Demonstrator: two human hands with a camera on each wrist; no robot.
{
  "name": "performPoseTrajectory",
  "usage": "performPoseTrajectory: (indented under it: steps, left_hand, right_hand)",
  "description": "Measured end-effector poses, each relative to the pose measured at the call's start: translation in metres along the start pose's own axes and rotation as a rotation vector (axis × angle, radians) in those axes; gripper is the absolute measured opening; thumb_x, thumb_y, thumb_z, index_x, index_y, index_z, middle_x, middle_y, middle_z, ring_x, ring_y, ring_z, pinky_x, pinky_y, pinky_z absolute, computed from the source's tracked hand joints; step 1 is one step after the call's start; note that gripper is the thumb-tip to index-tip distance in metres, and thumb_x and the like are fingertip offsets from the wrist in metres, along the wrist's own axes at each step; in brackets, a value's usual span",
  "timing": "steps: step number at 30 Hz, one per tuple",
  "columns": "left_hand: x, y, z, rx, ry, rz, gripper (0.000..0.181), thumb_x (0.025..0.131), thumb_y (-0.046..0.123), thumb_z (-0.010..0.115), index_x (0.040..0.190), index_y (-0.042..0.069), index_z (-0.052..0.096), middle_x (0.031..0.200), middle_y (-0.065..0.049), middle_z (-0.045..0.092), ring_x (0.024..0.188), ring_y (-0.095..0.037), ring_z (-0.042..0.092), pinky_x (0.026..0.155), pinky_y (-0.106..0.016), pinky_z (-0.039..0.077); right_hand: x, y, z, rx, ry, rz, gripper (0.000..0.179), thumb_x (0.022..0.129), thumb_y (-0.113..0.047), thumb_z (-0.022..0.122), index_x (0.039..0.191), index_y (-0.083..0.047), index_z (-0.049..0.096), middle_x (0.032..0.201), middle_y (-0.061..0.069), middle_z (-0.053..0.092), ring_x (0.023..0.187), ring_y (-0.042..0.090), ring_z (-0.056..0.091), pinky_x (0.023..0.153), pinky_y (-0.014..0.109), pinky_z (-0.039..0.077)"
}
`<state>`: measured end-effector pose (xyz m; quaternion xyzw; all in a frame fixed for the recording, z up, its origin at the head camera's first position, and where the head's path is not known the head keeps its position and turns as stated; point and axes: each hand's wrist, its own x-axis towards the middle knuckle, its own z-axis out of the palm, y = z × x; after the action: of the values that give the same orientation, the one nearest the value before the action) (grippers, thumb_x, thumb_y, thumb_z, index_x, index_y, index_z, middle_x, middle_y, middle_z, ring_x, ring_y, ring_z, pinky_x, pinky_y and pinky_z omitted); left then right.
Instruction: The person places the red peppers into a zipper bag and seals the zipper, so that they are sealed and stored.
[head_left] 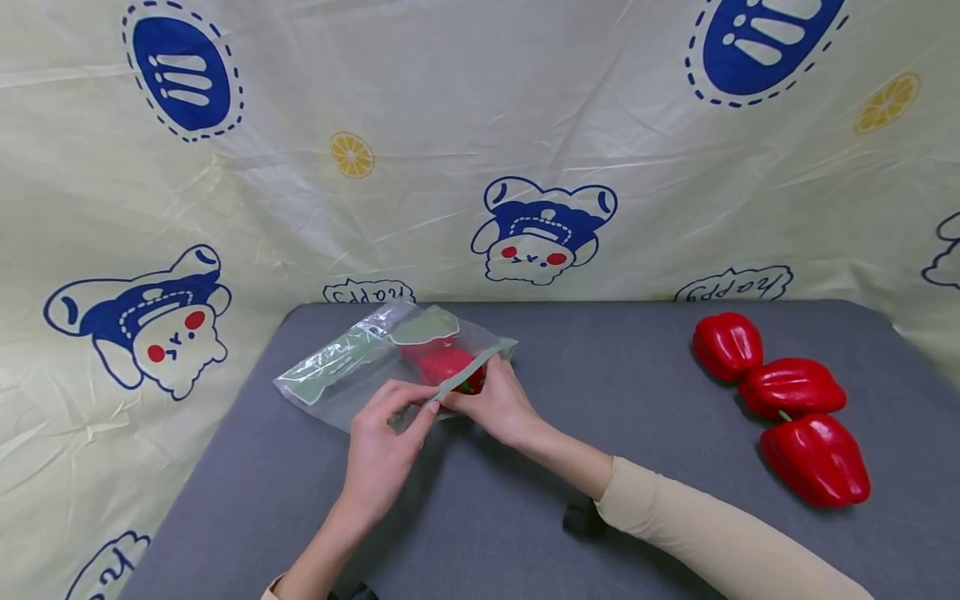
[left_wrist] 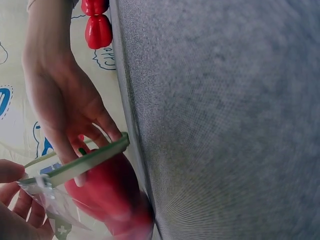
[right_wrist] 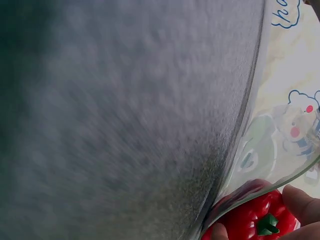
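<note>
Near the back-left corner of the cloth-covered grey tabletop [head_left: 615, 367], a clear plastic zip bag with pale green panels [head_left: 341, 367] lies aslant, its far end overlapping the back edge in the head view and its left corner just inside the left edge. A glossy red bell pepper with a green stem [right_wrist: 245, 222] is at the mouth of this bag, its body inside and its stem turned toward the person. The right hand [head_left: 498, 404] reaches into the mouth, thumb and fingers curled round the pepper's stem end, under the green sealing strip [left_wrist: 92, 159]. The left hand [head_left: 381, 450] pinches the bag's rim at the near corner of the opening. A wide stretch of tabletop separates the right hand from three more glossy red bell peppers [head_left: 791, 387], which sit close together in a slanting row toward the right edge, the farthest near the back edge. Between the bag and the front of the tabletop, the two forearms take up part of the room. A cream sheet printed with blue cartoon figures [head_left: 427, 225] rises beyond the back edge.
</note>
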<state>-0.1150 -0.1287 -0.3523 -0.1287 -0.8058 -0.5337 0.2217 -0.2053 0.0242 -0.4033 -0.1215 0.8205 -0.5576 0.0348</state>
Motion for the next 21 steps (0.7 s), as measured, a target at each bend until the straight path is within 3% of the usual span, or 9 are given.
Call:
performPoseTrajectory:
  steps: [9, 18, 21]
  left_hand:
    - [0.001, -0.002, 0.0, 0.023, 0.001, 0.021, 0.018, 0.084, -0.01, 0.07, 0.099, -0.001, 0.074, 0.092, -0.01, 0.066, 0.084, -0.019, 0.059, 0.077, -0.041, 0.051]
    - [0.001, -0.002, 0.0, 0.042, -0.015, 0.017, 0.018, 0.084, -0.009, 0.071, 0.099, 0.0, 0.074, 0.092, -0.009, 0.067, 0.085, -0.02, 0.06, 0.078, -0.042, 0.051]
    - [0.002, -0.002, 0.0, 0.046, -0.019, 0.02, 0.018, 0.084, -0.008, 0.071, 0.1, 0.0, 0.074, 0.093, -0.008, 0.066, 0.087, -0.02, 0.06, 0.079, -0.041, 0.051]
  right_hand:
    - [0.014, -0.002, 0.006, 0.004, 0.007, -0.046, 0.058, 0.076, -0.016, 0.084, 0.125, -0.007, 0.054, 0.117, 0.006, 0.059, 0.103, 0.022, 0.058, 0.081, 0.034, 0.054]
    - [0.011, -0.003, 0.008, 0.046, -0.023, -0.032, 0.057, 0.079, -0.016, 0.082, 0.129, -0.007, 0.055, 0.119, 0.005, 0.06, 0.101, 0.021, 0.06, 0.082, 0.034, 0.054]
    - [0.009, -0.004, 0.008, 0.11, -0.061, -0.032, 0.059, 0.081, -0.016, 0.08, 0.133, -0.007, 0.052, 0.121, 0.005, 0.06, 0.099, 0.021, 0.06, 0.081, 0.034, 0.054]
